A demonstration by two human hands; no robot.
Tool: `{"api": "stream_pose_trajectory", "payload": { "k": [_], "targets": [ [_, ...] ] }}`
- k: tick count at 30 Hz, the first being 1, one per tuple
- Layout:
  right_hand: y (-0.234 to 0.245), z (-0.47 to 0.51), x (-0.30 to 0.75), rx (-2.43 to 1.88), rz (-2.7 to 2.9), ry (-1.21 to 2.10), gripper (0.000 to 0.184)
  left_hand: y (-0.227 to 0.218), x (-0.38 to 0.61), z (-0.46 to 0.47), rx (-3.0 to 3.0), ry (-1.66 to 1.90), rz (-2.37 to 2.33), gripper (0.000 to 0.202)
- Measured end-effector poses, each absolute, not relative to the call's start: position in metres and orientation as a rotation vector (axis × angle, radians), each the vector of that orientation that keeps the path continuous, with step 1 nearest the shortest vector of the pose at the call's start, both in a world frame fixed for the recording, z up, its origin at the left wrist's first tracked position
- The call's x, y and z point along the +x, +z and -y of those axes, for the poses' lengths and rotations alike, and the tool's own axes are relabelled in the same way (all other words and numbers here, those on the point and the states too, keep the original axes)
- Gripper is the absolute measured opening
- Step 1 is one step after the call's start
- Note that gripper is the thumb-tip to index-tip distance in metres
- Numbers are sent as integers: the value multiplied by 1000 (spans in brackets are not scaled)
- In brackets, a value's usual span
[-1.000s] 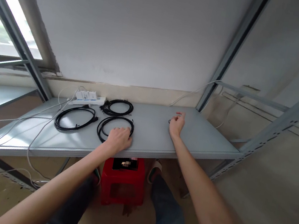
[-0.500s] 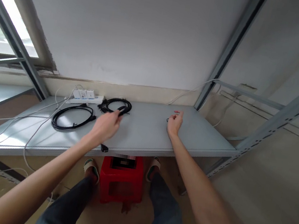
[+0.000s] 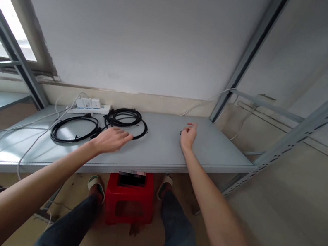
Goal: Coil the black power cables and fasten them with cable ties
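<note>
My left hand (image 3: 113, 139) lies palm down, fingers stretched, over the near part of a coiled black cable (image 3: 144, 131). That coil rests on the grey shelf (image 3: 161, 139) and partly overlaps another black cable coil (image 3: 126, 112) behind it. Left of the hand is a further coil of black cable (image 3: 56, 130) with its plug end (image 3: 89, 116) at the back. My right hand (image 3: 188, 136) is over the shelf's right half, its fingers bent together at the tips. A tiny dark bit (image 3: 180, 133) shows at its left side, too small to name.
A white power strip (image 3: 103, 109) with white adapters (image 3: 88, 103) stands at the back left, with thin white cords trailing over the front edge. Metal uprights (image 3: 250, 57) frame the shelf. Below, a red stool (image 3: 130, 197) stands between my feet.
My left hand has come down and slightly left. The black cable it held, with a plug hanging over the front edge, now lies on the shelf. My right hand has hardly moved.
</note>
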State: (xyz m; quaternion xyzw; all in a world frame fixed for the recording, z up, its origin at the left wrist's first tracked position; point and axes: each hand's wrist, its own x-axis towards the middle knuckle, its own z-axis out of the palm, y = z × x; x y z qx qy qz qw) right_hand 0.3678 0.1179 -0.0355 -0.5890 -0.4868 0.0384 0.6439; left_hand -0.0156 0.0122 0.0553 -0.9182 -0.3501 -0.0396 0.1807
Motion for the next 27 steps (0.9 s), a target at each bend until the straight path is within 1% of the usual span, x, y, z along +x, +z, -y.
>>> {"api": "stream_pose_trajectory", "payload": {
  "k": [2, 4, 7, 11, 15, 18, 20, 24, 25, 27],
  "targets": [
    [-33, -117, 365, -1360, 1046, 112, 33, 40, -21, -16, -2684, -60, 891, 30],
    [-31, -116, 362, -1360, 1027, 120, 34, 31, -24, -16, -2718, -88, 858, 29],
    [-28, -115, 360, -1367, 1043, 131, 32, 28, -24, -14, -2686, -150, 856, 26],
    [-23, -108, 356, -1376, 1106, 103, 30, 30, -11, -9, -2661, -90, 812, 26],
    [-15, -94, 348, -1359, 1181, 1, 37, 27, 1, -10, -2701, -53, 786, 41],
    [-13, -88, 342, -1358, 1271, -21, 37, 28, 1, -14, -2687, -29, 874, 50],
    [-12, -87, 341, -1364, 1307, -25, 36, 30, 0, -16, -2669, -31, 971, 45],
    [-13, -89, 342, -1366, 1317, -48, 38, 35, 7, -12, -2679, -95, 1130, 19],
    [-14, -89, 342, -1361, 1313, -61, 40, 35, 11, -10, -2683, -103, 1145, 16],
    [-14, -88, 340, -1354, 1309, -96, 44, 32, 20, -7, -2678, -103, 1147, 22]
  ]
}}
